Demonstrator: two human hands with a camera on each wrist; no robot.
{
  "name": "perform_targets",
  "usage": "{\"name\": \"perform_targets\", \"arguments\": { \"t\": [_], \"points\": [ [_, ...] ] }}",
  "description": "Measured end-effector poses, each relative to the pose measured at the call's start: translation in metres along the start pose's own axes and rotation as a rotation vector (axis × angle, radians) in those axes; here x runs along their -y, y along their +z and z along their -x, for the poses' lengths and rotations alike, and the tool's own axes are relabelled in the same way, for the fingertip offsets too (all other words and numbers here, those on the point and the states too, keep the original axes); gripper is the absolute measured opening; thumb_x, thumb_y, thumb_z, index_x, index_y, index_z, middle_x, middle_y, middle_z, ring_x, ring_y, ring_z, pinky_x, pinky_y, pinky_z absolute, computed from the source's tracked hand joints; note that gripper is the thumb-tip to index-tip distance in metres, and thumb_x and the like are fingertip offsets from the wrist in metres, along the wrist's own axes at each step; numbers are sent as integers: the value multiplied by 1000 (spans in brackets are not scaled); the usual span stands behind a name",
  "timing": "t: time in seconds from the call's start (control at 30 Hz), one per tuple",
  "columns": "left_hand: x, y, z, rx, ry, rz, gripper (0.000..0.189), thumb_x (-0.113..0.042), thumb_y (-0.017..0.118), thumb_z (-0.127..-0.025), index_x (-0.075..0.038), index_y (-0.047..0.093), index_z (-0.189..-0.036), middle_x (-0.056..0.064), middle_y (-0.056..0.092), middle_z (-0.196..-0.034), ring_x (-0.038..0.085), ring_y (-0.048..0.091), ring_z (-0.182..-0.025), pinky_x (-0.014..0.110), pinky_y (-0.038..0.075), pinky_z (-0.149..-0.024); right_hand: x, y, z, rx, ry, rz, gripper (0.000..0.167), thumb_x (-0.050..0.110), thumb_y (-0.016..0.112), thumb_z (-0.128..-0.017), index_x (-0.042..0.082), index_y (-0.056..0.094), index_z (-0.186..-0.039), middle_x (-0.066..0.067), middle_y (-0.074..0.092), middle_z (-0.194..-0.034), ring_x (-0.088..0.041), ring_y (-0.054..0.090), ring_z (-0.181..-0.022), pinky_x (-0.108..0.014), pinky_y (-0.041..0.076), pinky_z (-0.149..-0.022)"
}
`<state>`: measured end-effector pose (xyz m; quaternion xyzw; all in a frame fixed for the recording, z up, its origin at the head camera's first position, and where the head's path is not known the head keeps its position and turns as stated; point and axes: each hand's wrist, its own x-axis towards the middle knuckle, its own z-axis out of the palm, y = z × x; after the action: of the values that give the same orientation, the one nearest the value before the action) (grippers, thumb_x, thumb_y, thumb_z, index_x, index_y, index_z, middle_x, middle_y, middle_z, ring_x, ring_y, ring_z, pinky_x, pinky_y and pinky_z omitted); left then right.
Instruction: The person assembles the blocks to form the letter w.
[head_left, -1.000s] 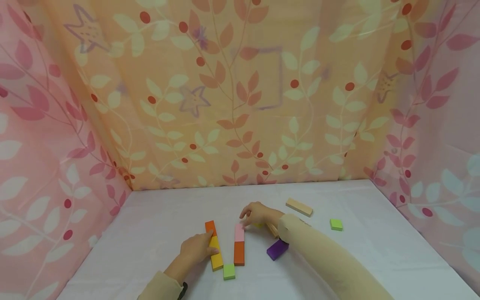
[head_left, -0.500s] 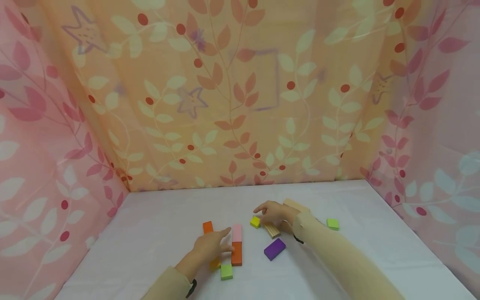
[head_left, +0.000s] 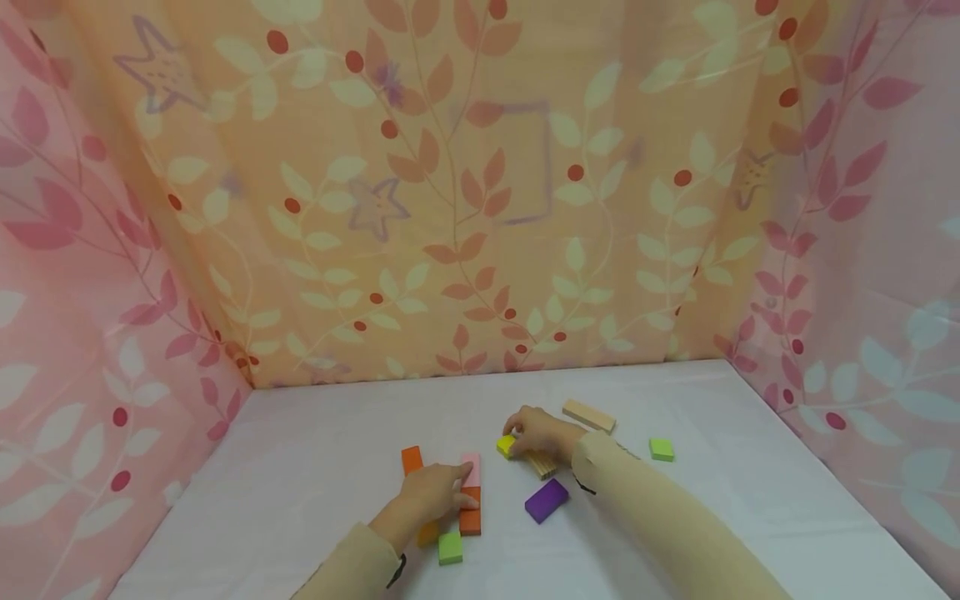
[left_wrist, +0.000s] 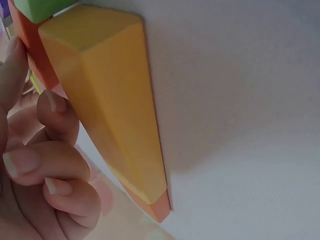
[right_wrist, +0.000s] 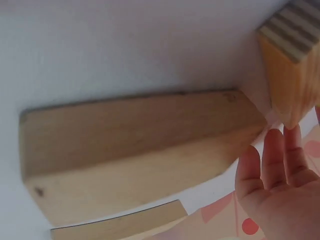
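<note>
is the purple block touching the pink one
Apart. The head view shows a strip of bare white tabletop between the purple block and the pink block.

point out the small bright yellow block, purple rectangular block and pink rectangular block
Small bright yellow block [head_left: 506, 445]: head view, top face
Purple rectangular block [head_left: 547, 499]: head view, top face
Pink rectangular block [head_left: 471, 458]: head view, far end
</note>
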<state>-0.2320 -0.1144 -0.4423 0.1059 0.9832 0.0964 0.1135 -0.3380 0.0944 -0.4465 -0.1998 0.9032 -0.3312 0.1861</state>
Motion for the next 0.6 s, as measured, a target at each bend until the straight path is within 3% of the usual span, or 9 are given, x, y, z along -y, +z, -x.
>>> {"name": "perform_targets", "arguments": {
  "t": [0.13,0.37,0.6],
  "points": [
    [0,0,0,-12,-5,0,62,-48,73,-81,-20,60,-135,9,66,-122,27,61,-109,43,50,-84,2,2,-6,-9,-76,117,18,15,77,-84,7,66,-96,-3,55,-94,-20,49,-89,-38,43,-83],
    [2,-1,0,-32,-8,-11,63,-49,74,-79,-22,61,-134,9,66,-122,27,61,-108,41,51,-80,10,9,-13,-98,-125,209,26,23,77,-85,5,64,-98,-2,59,-89,-17,52,-81,-35,47,-78],
    [1,-3,0,-21,-2,6,62,-47,74,-80,-20,61,-134,9,66,-122,29,59,-112,46,50,-87,10,16,-21,-96,-117,288,30,29,78,-83,8,67,-101,-4,58,-95,-23,51,-90,-41,46,-82]
  ]
}}
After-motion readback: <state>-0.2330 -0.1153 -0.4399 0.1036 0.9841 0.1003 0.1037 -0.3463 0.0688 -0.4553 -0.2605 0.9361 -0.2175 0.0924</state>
